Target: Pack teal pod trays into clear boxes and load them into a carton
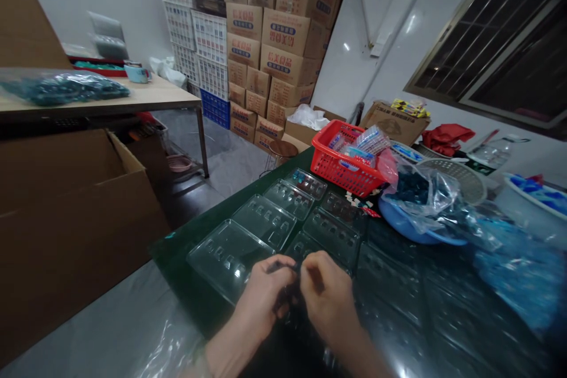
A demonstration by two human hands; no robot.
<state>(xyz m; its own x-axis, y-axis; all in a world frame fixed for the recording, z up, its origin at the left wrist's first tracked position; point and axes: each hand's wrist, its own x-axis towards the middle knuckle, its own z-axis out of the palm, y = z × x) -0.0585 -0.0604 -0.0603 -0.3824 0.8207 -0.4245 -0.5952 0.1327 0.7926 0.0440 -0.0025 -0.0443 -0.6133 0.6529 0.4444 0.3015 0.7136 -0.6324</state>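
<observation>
My left hand (266,289) and my right hand (326,289) are close together over the near part of the green table (190,283). Both have their fingers closed. A small dark piece (283,267) shows at the left fingertips; its kind is too blurred to name. Whatever the right fingers pinch is hidden behind them. Under and around the hands lie clear plastic blister trays with small moulded pockets. One clear tray (225,254) lies just left of my left hand, and another tray (266,218) lies behind it. The farthest tray (305,183) holds small coloured pieces.
A red basket (345,174) of packaged items stands at the back, with a blue basin (407,227) holding a bag of dark pieces beside it. Blue plastic bags (518,266) lie at right. An open cardboard box (71,236) stands at left, below another table (163,94).
</observation>
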